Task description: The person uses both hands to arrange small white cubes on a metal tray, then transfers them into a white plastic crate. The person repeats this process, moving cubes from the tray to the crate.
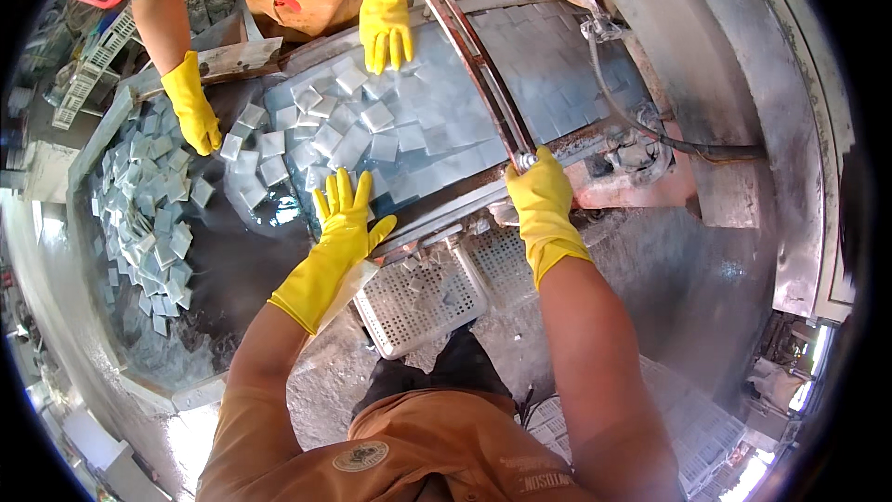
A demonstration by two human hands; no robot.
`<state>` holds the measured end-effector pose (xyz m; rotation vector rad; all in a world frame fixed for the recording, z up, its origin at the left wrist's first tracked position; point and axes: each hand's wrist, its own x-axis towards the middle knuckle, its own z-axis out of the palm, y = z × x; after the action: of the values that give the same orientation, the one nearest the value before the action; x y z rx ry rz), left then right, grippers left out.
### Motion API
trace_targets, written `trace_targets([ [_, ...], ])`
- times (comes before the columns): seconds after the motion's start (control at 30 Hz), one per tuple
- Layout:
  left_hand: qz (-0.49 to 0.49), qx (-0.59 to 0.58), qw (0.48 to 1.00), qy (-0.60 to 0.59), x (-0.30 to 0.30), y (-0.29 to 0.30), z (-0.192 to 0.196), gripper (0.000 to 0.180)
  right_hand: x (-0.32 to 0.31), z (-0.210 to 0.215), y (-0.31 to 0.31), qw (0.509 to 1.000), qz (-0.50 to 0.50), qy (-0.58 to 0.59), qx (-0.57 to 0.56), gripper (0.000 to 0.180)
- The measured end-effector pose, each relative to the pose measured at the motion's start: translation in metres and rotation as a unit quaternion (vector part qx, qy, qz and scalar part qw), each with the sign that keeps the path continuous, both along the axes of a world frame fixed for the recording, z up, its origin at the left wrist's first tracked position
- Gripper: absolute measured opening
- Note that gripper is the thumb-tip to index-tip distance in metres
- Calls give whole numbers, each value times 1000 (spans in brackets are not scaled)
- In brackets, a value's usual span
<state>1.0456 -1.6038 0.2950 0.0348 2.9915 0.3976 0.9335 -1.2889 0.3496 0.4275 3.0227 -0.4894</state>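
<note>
My left hand (342, 223), in a yellow rubber glove, lies flat with fingers spread on the near edge of a wet metal tray (437, 181) covered with square ice blocks (376, 116). My right hand (541, 195), also gloved yellow, is closed around the near end of a metal bar (478, 70) that runs across the tray. Opposite me a person in an orange apron has both yellow-gloved hands on the ice, one (386, 19) at the tray's far side and one (192, 107) at its left end.
Several loose ice squares (149, 214) lie in a curved metal trough (84, 144) on the left. A perforated metal plate (418, 302) sits below the tray. A black hose (650, 130) and machine housing stand on the right. Pale crates (88, 74) are at upper left.
</note>
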Motion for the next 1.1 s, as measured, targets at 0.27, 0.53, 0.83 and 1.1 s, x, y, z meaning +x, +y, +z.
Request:
trace_targets([
  [0.27, -51, 66, 957, 279, -72, 7, 18, 70, 0, 2, -1, 1000, 0, -6, 9, 42],
  [0.53, -17, 17, 993, 117, -162, -2, -7, 55, 2, 14, -5, 1000, 4, -15, -3, 41],
  [0.83, -57, 129, 952, 271, -45, -78, 22, 41, 4, 6, -4, 1000, -6, 18, -4, 38],
  [1.1, -133, 56, 975, 169, 25, -81, 21, 41, 2, 5, -2, 1000, -8, -10, -7, 40],
])
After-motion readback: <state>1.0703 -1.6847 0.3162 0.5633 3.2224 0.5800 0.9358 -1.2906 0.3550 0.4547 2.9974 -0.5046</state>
